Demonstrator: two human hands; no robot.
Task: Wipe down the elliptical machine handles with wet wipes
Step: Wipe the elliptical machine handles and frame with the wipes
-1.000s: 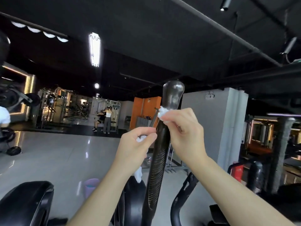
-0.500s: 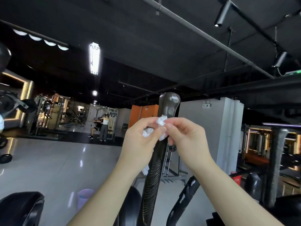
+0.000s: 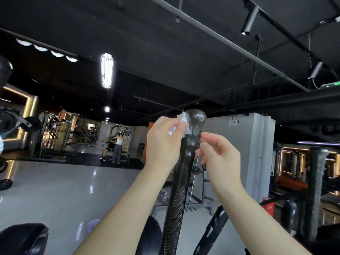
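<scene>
A tall black elliptical handle (image 3: pixel 185 172) rises in the middle of the view, with a glossy rounded knob at its top and a ribbed grip lower down. My left hand (image 3: pixel 163 142) holds a crumpled white wet wipe (image 3: pixel 181 123) pressed against the left side of the knob. My right hand (image 3: pixel 220 161) hovers just right of the handle below the knob, fingers loosely curled and holding nothing.
A second black handle (image 3: pixel 316 183) stands at the right. Dark machine parts (image 3: pixel 22 238) sit at the lower left and a curved bar (image 3: pixel 211 230) at lower centre. Two people (image 3: pixel 114 149) use equipment far across the shiny floor. A grey pillar (image 3: pixel 257 150) stands behind.
The wipe has passed from both hands into my left hand alone and risen to the knob. My right hand has let go and dropped to the right of the handle.
</scene>
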